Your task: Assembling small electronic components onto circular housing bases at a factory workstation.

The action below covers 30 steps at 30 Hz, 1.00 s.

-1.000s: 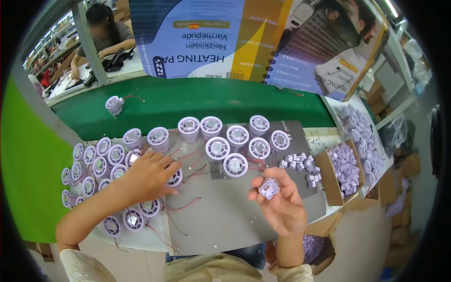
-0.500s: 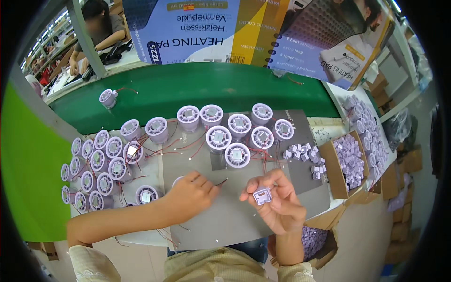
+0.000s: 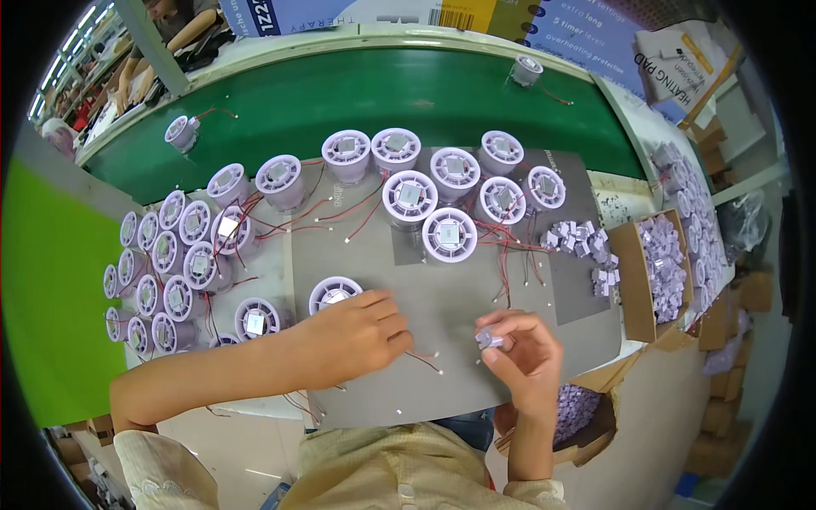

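My right hand pinches a small lilac plastic housing between thumb and fingers, above the grey mat. Palm down, my left hand has its fingers curled; whatever lies inside them is hidden. Thin wires with a small white connector stick out beside that hand. Partly behind its knuckles stands a round lilac cup-shaped unit with a ribbed top and a silvery square at its centre. Farther back on the mat, several like units stand upright with red and black wires trailing.
More round units crowd the left side. Loose small housings lie at the mat's right, beside a cardboard box full of them. Two units ride the green belt at the back. An open carton stands below the table's right edge.
My view has tilted, so the table sits higher in the picture. The right hand has turned the small housing from face-on to edge-on. The unit at the belt's right now shows fully.
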Each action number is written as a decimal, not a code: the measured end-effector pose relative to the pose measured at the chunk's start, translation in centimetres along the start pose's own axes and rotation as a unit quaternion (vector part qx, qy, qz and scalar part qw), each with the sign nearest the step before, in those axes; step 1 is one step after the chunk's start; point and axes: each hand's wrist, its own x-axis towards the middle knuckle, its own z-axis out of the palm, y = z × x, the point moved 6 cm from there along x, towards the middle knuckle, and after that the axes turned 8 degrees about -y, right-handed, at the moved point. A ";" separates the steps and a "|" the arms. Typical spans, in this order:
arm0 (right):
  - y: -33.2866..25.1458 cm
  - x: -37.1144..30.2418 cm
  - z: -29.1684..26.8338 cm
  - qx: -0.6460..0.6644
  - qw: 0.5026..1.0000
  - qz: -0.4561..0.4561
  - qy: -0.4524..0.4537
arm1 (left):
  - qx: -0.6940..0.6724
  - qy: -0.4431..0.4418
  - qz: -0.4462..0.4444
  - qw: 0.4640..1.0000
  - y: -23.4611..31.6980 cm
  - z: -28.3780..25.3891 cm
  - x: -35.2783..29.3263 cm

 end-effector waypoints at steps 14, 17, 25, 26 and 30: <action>1.2 0.1 3.5 -0.259 0.961 0.013 -0.095 | -0.128 -0.116 -0.091 0.981 -3.8 -2.8 -4.3; 1.2 0.4 4.0 -0.251 0.964 0.016 -0.085 | -0.119 -0.105 -0.120 0.980 -4.4 -2.5 -4.0; 1.9 1.1 2.7 -0.223 0.974 0.015 -0.035 | 0.137 0.091 -0.116 0.980 -3.4 -2.4 -1.0; 2.0 1.1 2.4 -0.210 0.977 0.012 -0.022 | 0.175 0.071 -0.106 0.976 -2.9 -2.5 -0.6; 2.0 1.1 1.4 -0.130 0.991 0.014 0.023 | 0.207 0.061 -0.101 0.971 -2.0 -2.0 0.2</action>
